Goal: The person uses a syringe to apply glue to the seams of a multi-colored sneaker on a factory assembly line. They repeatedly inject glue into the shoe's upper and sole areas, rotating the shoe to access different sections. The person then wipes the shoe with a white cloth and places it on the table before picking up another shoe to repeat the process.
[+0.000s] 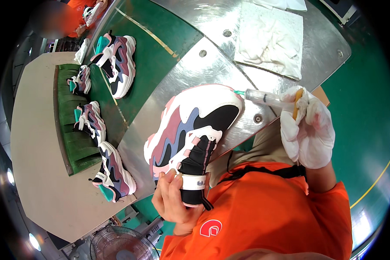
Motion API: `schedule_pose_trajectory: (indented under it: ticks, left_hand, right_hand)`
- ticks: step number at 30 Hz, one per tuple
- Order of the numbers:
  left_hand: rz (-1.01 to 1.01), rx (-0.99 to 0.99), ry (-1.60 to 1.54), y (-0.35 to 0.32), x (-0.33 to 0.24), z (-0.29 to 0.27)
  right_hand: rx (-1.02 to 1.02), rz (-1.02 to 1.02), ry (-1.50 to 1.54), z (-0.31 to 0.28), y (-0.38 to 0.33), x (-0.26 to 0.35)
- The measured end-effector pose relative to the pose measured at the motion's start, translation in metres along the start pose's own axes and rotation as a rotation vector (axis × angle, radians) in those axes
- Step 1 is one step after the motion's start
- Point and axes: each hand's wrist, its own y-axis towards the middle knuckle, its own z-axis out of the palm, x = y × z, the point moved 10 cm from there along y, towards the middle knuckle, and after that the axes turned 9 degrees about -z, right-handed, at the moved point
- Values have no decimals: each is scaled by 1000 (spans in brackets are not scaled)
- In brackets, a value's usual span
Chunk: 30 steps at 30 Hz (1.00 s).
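Observation:
My bare left hand (174,197) is closed on the ankle end of a chunky sneaker (177,125). The sneaker is white, mauve, blue, black and pink, with its toe pointing up and to the right. In a white glove, my right hand (308,130) grips a clear syringe (264,97). The syringe's green tip (239,92) meets the toe edge, where upper and sole join. A yellow-brown piece (297,104) shows between the gloved fingers; I cannot tell what it is. Reddish stains mark the glove.
A metal table with bolts (195,78) lies beneath the sneaker. A white pad with crumpled cloth (271,43) rests at its far side. Several matching sneakers (115,65) stand along the green belt (73,143) at left. A fan (123,245) is lower left; another person (80,17) works far left.

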Motion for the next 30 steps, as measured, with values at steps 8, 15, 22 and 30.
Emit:
schedule_pose_trajectory:
  ticks: [8, 15, 22, 30]
  left_hand:
    - [7, 9, -42, 11, 1, -1]
    - [-30, 151, -144, 57, 13, 4]
    - [-211, 273, -320, 100, 40, 28]
    - [-485, 550, -540, 125, 79, 63]
  right_hand:
    - [-59, 73, -323, 18, -4, 8]
    - [-26, 201, -345, 15, -6, -1]
    - [84, 154, -250, 1, 8, -23]
    - [340, 9, -227, 5, 17, -36]
